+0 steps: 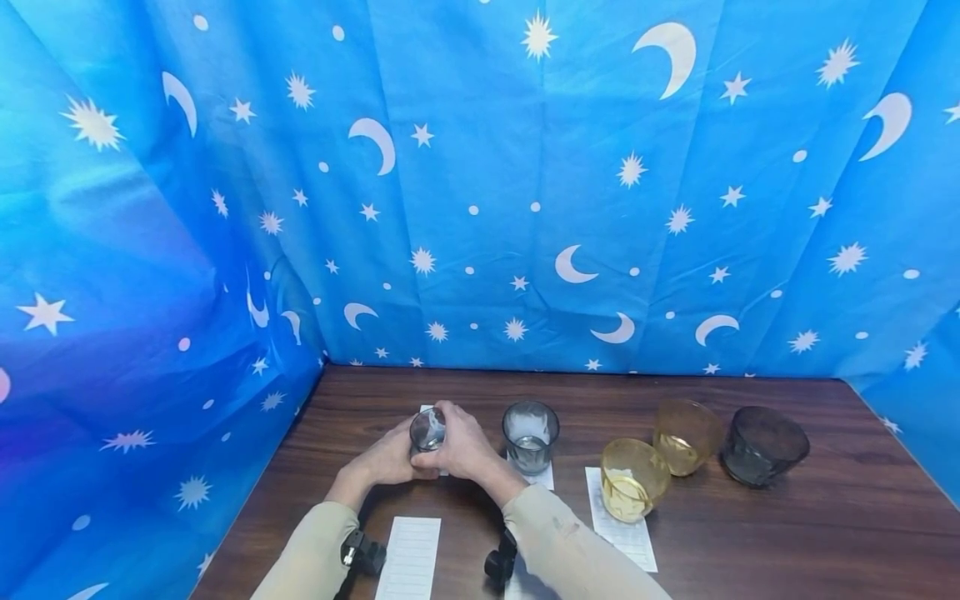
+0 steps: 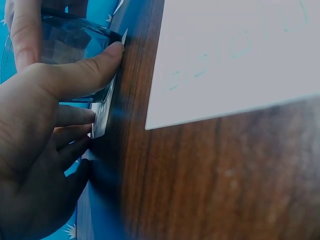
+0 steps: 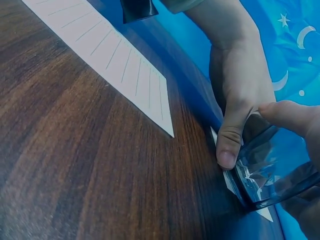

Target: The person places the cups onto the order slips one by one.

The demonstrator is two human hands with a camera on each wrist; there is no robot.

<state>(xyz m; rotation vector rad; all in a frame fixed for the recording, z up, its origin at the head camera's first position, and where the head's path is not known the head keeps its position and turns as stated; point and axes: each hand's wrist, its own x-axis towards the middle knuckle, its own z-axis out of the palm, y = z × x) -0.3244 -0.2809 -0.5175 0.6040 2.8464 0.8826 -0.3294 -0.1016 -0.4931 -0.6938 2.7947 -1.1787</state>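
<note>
Both hands on the small clear glass [image 1: 427, 427], lower centre-left of the head frame over a white slip [image 2: 102, 120] on the table [image 1: 862, 508]: left hand [image 1: 378, 454] wraps its left side with the thumb along the wall, right hand [image 1: 467, 446] grips the right side between thumb and fingers. Grey glass [image 1: 530, 433] sits just right of them; yellow glass [image 1: 633, 483], amber glass [image 1: 687, 437] and dark glass [image 1: 763, 446] stand at lower right, lined paper [image 1: 408, 558] at bottom centre-left.

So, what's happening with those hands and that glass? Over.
Left hand, right hand: fingers holding small glass. Glass upright, over paper. Second glass nearby; nothing visibly blocking.
</note>
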